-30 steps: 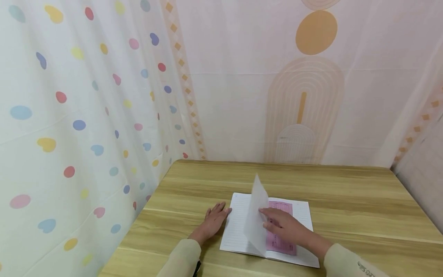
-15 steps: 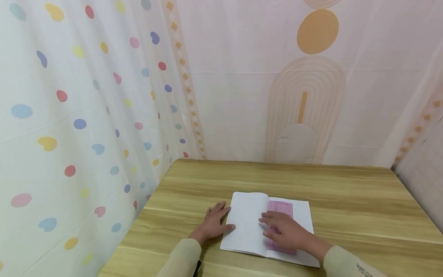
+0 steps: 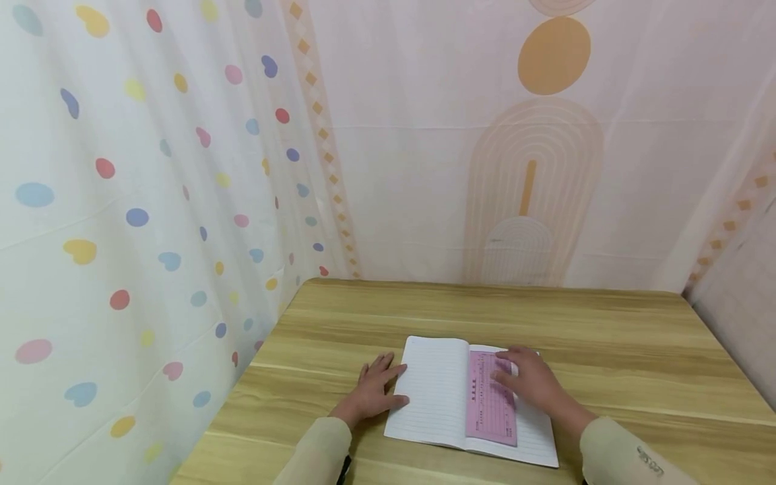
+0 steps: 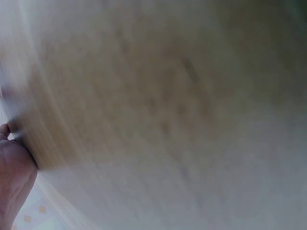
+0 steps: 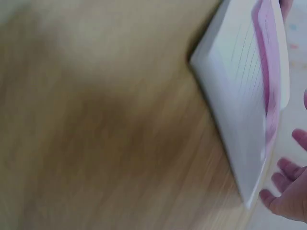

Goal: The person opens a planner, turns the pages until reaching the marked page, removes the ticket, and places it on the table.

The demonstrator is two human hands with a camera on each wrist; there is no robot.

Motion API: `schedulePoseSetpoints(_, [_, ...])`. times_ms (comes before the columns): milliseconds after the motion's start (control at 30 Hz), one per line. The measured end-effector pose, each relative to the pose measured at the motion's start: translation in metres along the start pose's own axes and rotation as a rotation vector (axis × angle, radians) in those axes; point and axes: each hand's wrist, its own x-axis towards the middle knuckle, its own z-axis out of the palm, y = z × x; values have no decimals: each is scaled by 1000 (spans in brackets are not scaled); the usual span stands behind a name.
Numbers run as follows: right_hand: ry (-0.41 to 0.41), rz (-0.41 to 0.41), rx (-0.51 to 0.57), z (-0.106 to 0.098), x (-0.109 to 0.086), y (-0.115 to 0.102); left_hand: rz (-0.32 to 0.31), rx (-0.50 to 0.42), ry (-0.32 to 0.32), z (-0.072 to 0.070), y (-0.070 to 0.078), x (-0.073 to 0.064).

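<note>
A lined notebook [image 3: 427, 397] lies open on the wooden table. On its right page rests a pink printed form pad [image 3: 490, 411], its long side beside the spine. My left hand [image 3: 368, 392] lies spread at the notebook's left edge, thumb and index fingertips at the page margin. In the left wrist view only a part of that hand [image 4: 15, 175] shows at the left border. My right hand [image 3: 536, 380] hovers at the pad's upper right, fingers relaxed and apart, holding nothing. The right wrist view shows its fingers [image 5: 283, 182] beyond the notebook's corner.
The wood-grain table [image 3: 339, 316] extends behind and to both sides of the notebook. A dotted curtain [image 3: 182, 202] hangs at the left, and a patterned curtain [image 3: 412, 202] hangs behind the table's far edge.
The page that stood upright has come down onto the left side. My right hand has moved right and away from the spine, uncovering most of the pink form pad. The left hand's thumb has spread onto the page margin.
</note>
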Motion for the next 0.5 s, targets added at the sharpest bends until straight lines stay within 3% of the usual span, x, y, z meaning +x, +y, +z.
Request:
schedulePoseSetpoints(167, [-27,103,-30,-5,1,10,-6,0,-2,-1,1,0])
schedulePoseSetpoints(500, [-51,114,-133,-3,1,17,-7,2,-3,-1,2,-1])
